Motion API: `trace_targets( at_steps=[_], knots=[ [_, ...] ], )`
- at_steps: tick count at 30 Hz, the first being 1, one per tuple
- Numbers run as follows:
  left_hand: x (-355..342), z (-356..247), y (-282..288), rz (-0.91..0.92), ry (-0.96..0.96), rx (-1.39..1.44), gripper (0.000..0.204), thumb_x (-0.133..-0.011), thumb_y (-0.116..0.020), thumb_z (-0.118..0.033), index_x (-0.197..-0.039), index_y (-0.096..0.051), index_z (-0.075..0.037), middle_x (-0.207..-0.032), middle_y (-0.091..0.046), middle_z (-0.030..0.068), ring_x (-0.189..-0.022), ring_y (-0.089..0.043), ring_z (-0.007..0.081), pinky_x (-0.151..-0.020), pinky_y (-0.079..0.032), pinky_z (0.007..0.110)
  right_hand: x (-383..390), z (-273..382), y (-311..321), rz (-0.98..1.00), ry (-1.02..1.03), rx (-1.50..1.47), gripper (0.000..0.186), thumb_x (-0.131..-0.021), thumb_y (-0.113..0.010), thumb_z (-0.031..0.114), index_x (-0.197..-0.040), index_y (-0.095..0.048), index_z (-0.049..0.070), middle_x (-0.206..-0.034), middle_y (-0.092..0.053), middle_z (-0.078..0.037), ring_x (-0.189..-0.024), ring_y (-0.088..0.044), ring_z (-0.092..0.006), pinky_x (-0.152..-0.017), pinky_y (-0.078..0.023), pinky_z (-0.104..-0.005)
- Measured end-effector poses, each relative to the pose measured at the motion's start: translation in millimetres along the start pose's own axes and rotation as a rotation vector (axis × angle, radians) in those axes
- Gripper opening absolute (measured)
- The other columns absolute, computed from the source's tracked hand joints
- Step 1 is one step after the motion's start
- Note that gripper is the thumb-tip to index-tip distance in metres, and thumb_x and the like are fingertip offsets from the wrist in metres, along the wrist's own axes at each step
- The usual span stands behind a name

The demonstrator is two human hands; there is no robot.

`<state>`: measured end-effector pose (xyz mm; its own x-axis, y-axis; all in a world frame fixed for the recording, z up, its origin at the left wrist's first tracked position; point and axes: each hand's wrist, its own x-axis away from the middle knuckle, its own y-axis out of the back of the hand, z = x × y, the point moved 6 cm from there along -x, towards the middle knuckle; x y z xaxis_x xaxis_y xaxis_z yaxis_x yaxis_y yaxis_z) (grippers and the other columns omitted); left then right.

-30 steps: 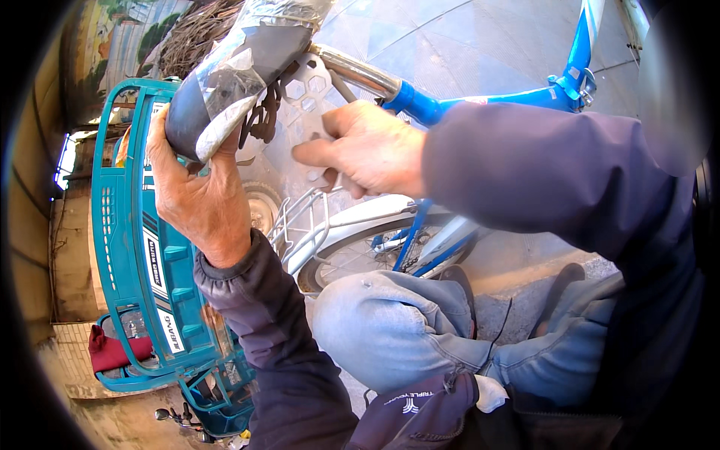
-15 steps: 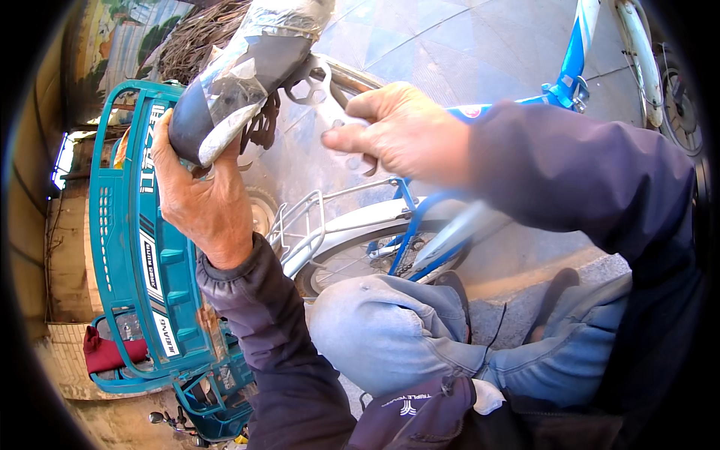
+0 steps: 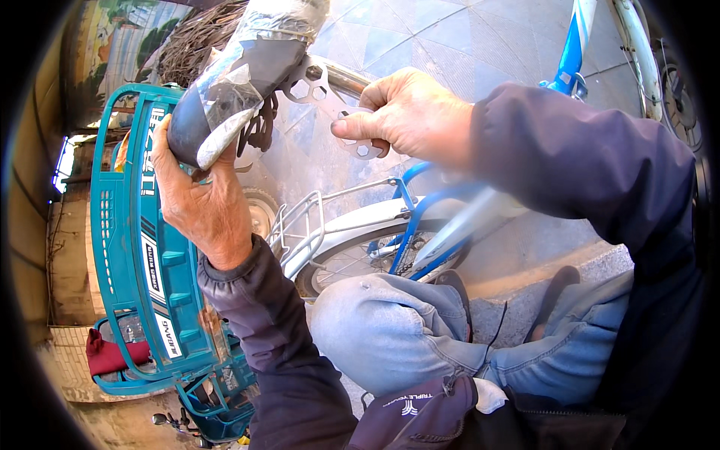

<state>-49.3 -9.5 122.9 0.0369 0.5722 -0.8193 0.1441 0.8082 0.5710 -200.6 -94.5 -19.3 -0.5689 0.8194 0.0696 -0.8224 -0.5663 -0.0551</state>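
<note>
My left hand (image 3: 208, 201) is wrapped round the rear end of a worn bicycle saddle (image 3: 231, 88). The saddle is black, with torn, clear and whitish covering, and is tilted up. Dark springs (image 3: 259, 126) show under its edge. In my right hand (image 3: 411, 120), thumb and fingers pinch a flat silver multi-hole wrench (image 3: 319, 90). The wrench's far end reaches under the saddle, by the clamp area, where the saddle hides what it touches. Its near end pokes out below my fingers.
Below the saddle is a blue and white bicycle with a rear rack (image 3: 304, 217) and wheel (image 3: 352, 259). A teal cargo tricycle (image 3: 176, 262) stands on the left, with a dark red cloth (image 3: 112, 354) on it. Another bicycle wheel (image 3: 679, 97) is at the far right.
My right hand has moved slightly up and right, and the wrench has turned with it. The left hand and saddle have stayed nearly in place.
</note>
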Motion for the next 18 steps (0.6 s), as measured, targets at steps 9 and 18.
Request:
trace_targets(
  at_steps=[9,18],
  knots=[
    [-0.8,7.0,0.8,-0.026,-0.067,-0.059,0.057,-0.070,-0.082,-0.014,-0.120,-0.057,-0.005,-0.102,-0.065,0.0131,-0.089,-0.066,0.0221,-0.071,-0.055,0.031,-8.6,8.3,35.5,-0.052,0.173,0.131,0.026,-0.084,-0.072,0.024,-0.085,-0.070,-0.001,-0.065,-0.060,-0.003,-0.061,-0.053,-0.0088,-0.058,-0.045,-0.0249],
    [-0.2,4.8,-0.8,-0.005,-0.046,-0.064,0.055,-0.072,-0.080,-0.012,-0.120,-0.056,-0.003,-0.105,-0.064,0.0153,-0.091,-0.065,0.0242,-0.074,-0.055,0.032,-21.1,38.2,72.8,-0.018,0.231,0.444,0.045,-0.082,-0.068,0.041,-0.095,-0.068,-0.002,-0.084,-0.067,-0.013,-0.079,-0.058,-0.0204,-0.073,-0.046,-0.0346]
  ],
)
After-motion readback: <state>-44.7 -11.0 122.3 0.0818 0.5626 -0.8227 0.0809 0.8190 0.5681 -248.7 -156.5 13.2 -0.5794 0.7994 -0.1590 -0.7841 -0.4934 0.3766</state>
